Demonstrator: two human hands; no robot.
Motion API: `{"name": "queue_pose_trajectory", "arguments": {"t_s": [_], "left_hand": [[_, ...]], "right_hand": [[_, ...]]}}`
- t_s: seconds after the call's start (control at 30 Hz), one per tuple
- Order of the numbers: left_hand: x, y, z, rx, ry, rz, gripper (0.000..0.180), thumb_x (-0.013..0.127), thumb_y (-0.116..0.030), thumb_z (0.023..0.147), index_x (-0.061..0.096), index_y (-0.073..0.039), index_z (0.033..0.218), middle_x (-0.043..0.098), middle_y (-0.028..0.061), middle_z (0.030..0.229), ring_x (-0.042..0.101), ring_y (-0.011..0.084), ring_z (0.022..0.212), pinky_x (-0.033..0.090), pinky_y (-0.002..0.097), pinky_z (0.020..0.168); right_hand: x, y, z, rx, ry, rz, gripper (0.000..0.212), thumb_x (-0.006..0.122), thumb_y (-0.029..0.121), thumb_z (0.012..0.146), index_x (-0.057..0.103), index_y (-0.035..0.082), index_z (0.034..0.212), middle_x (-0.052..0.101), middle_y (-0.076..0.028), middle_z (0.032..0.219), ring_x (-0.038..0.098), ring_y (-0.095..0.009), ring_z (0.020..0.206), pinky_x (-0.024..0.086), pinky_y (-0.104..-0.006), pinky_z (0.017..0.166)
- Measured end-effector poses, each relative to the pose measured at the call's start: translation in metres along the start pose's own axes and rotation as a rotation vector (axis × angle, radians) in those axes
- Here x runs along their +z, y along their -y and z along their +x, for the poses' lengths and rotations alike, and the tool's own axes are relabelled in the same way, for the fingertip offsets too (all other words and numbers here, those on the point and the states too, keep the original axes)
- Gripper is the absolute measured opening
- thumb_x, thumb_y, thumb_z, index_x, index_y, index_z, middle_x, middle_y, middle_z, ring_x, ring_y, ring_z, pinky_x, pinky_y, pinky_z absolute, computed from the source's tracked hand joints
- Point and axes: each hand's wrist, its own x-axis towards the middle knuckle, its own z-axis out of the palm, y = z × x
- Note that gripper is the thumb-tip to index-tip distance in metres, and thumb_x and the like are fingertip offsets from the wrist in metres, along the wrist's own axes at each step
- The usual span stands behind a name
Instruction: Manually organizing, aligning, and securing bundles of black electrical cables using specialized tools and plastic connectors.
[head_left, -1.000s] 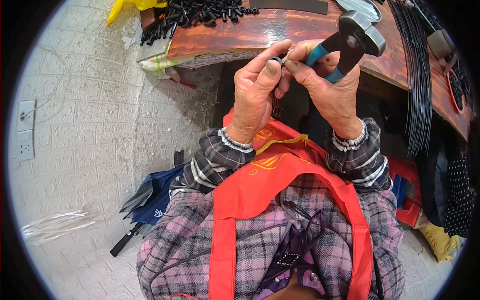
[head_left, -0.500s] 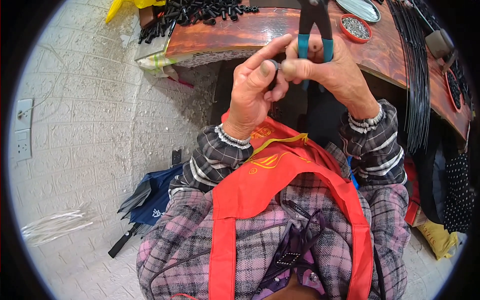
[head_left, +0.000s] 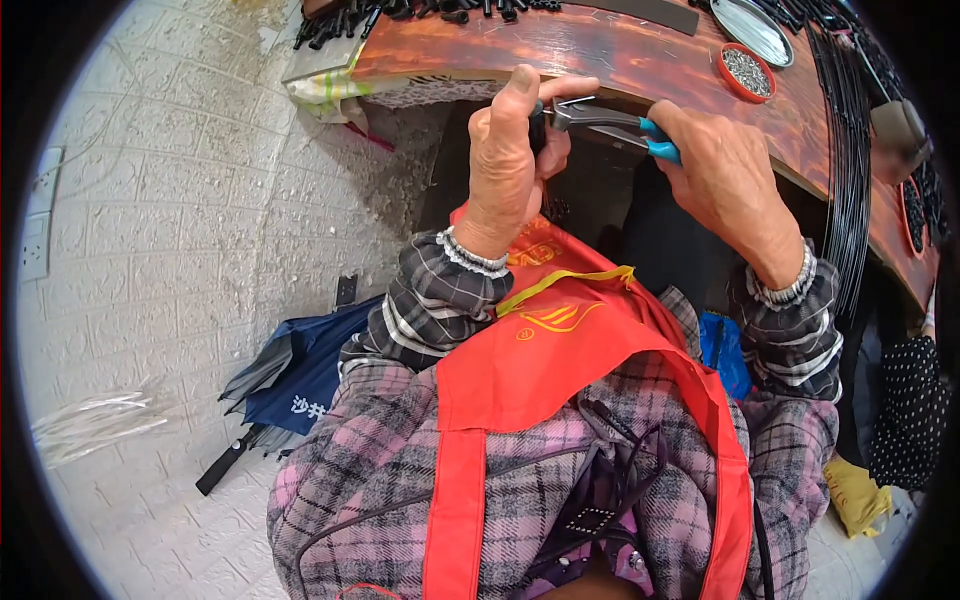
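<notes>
My left hand (head_left: 500, 165) is closed around a small black cylindrical part (head_left: 538, 128), which its fingers partly cover. Thumb and index finger point up and to the right beside it. In my right hand (head_left: 728, 185) are pliers (head_left: 600, 117) with teal handles, their metal jaws turned left. Those jaws meet the end of the black part; whether they grip a thin pin there is too small to tell. Both hands are raised in front of the table's near edge, above the red apron (head_left: 560, 330).
On the wooden table (head_left: 640, 60) lie several black tubular parts (head_left: 400, 10), a red dish of small metal pieces (head_left: 747, 72), an oval tray (head_left: 752, 30) and a bundle of long black rods (head_left: 845, 180). A blue umbrella (head_left: 290, 370) leans at the wall on the left.
The pliers have swung from pointing up in my right hand to pointing left at the black part. My right hand moved right and now wraps the handles, its pinch beside the part released.
</notes>
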Motion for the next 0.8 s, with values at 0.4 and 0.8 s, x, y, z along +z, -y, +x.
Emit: {"name": "queue_pose_trajectory", "arguments": {"t_s": [0.4, 0.8], "left_hand": [[-0.003, 0.004, -0.002, -0.007, -0.041, -0.055, 0.057, 0.04, -0.05, 0.083, 0.062, 0.001, 0.089, 0.038, -0.0037, 0.047, 0.027, 0.004, 0.04, 0.021, 0.0197, 0.039], [0.007, -0.005, -0.008, 0.036, -0.11, 0.15, 0.061, 0.035, -0.054, 0.083, 0.061, 0.002, 0.087, 0.036, -0.0028, 0.044, 0.029, 0.0055, 0.038, 0.024, 0.02, 0.038]], "right_hand": [[0.001, 0.015, 0.003, 0.05, -0.002, -0.227, 0.04, 0.056, 0.007, 0.073, 0.042, 0.007, 0.111, 0.049, -0.011, 0.084, 0.05, -0.027, 0.08, 0.043, -0.0356, 0.061], [0.005, 0.025, 0.003, 0.077, -0.064, -0.279, 0.017, 0.055, 0.021, 0.077, 0.05, 0.006, 0.084, 0.052, -0.009, 0.065, 0.054, -0.025, 0.062, 0.042, -0.0348, 0.051]]}}
